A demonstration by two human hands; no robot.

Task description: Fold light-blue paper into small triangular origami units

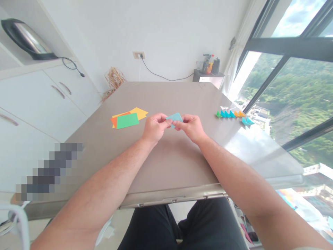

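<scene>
Between my two hands is a small folded piece of light-blue paper [176, 118], held just above the table. My left hand [155, 126] pinches its left side, thumb against fingers. On the opposite side, my right hand [191, 125] grips the paper with the thumb laid over its lower edge. The fingers hide part of the paper, so its full shape does not show. To the left of my left hand lie loose sheets of coloured paper: a green sheet [128, 121] on top, with orange and yellow sheets [139, 113] beneath.
Several small folded paper boats [227, 114] in green, blue and orange stand in a row on the right of the table [166, 166]. A larger blue paper boat [247, 121] sits nearer. A window is at right; a kettle [32, 40] rests on a left shelf.
</scene>
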